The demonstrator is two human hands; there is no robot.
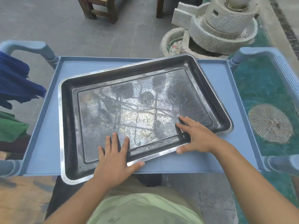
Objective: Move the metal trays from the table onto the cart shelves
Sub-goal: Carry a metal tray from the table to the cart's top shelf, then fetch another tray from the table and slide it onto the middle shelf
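Blue cart shelf (48, 126) holds our metal tray (129, 102), skewed; left hand (114, 160) and right hand (197, 136) press flat, unclenched. Placing step; next we square it.

One metal tray (137, 109): shallow, rectangular, rounded corners, bright rolled rim, dark walls, scuffed and streaked reflective floor. Flat on blue cart top shelf (48, 126), skewed to the shelf edges, near left corner overhanging the front edge.
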